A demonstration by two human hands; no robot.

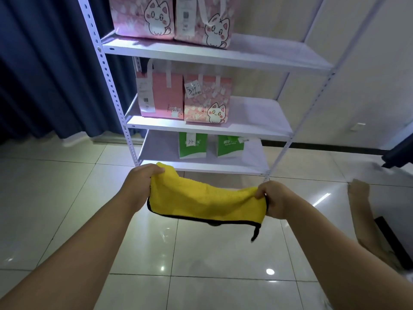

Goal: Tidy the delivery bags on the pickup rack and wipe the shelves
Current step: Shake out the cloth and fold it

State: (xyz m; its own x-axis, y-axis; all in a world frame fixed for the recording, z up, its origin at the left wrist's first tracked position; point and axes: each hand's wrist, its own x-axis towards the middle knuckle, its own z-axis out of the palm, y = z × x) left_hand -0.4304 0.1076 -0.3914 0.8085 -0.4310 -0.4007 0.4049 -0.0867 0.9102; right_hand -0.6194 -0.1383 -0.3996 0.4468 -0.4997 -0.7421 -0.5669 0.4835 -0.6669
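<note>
Hands hold a yellow cloth [205, 203] stretched between them above the tiled floor [67, 198]: the left hand [139, 183] pinches its upper left corner, the right hand [276, 201] grips its right edge, and a black-trimmed lower hem sags beneath. Beyond stands the white pickup rack [223, 53]. Two pink cat bags [172, 16] sit on the top visible shelf, two more pink bags [184, 97] side by side on the middle shelf [257, 128], and two green-and-white bags [211, 145], slightly apart, on the bottom shelf.
</note>
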